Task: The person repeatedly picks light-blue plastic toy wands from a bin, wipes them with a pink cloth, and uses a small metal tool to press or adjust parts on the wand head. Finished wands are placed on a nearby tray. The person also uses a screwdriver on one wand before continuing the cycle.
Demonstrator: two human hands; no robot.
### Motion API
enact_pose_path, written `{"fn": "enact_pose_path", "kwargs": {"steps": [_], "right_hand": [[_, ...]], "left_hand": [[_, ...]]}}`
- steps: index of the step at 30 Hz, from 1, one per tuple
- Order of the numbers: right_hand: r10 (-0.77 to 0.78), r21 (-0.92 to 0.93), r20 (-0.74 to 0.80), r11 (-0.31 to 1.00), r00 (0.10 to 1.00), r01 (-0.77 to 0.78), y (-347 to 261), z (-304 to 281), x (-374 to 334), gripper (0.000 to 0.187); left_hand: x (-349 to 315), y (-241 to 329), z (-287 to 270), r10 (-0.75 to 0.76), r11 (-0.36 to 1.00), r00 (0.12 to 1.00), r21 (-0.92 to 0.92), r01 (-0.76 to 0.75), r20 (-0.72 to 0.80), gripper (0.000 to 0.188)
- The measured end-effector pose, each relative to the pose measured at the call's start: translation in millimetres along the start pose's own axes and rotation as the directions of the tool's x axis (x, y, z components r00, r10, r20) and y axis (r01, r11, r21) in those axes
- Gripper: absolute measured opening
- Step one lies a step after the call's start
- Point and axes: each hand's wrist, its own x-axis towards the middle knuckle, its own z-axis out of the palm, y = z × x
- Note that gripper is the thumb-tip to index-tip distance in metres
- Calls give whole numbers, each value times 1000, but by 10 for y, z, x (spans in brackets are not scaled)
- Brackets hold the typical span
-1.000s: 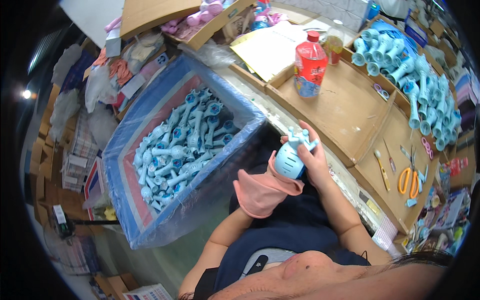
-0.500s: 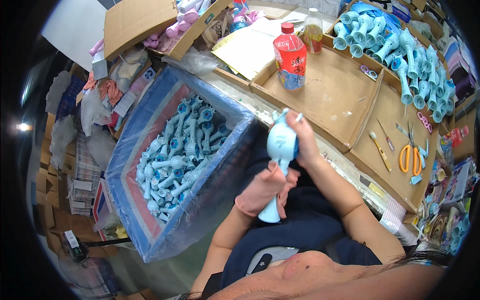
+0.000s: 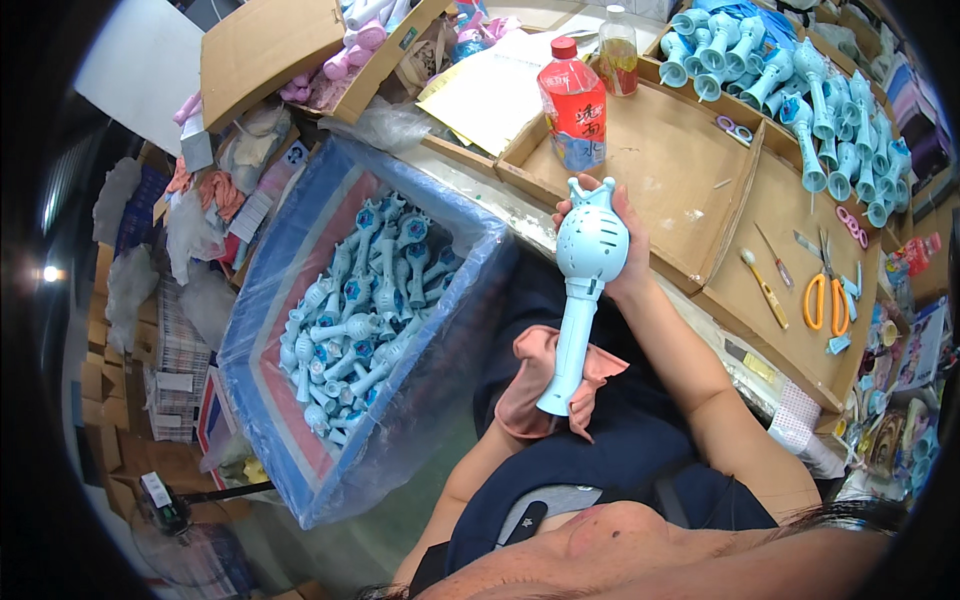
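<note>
Between my hands is a light blue toy wand [image 3: 592, 240] with a round, slotted head, small prongs on top and a long tapered handle. It leans, head up and away from me. My right hand [image 3: 634, 240] is closed round the far side of the head, with part of the fingers hidden behind it. A salmon-pink cloth [image 3: 534, 372] wraps the lower handle, and my left hand [image 3: 581, 404] grips the handle through it; most of that hand is covered by the cloth.
To the left, a plastic-lined bin [image 3: 262, 390] holds many similar wands [image 3: 375, 270]. More light blue wand parts [image 3: 735, 50] pile up at the far right. A cardboard tray [image 3: 668, 165] holds a red-labelled bottle [image 3: 573, 110], orange-handled scissors [image 3: 826, 300] and a brush [image 3: 764, 290].
The wand has turned, so its slotted side now faces up. Its base has risen, and the pink cloth has opened out around the handle. My right hand has shifted behind the head.
</note>
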Motion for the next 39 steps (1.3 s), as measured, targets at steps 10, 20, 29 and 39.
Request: {"fn": "enact_pose_path", "kwargs": {"steps": [10,20,29,39], "right_hand": [[211,-376,-176,888,961,-264,315,44,-755,46],[317,-278,-45,907,947,-316,305,37,-857,53],[344,-336,-124,868,931,-366,255,-13,-902,56],[323,-447,-103,830,941,-334,247,-61,-910,53]], "left_hand": [[215,-65,-183,692,185,712,922,-340,123,24],[301,-118,-430,298,847,933,395,-356,202,39],[374,-107,-476,300,876,924,314,-365,239,29],[401,-50,-488,225,966,948,75,-247,227,32]]}}
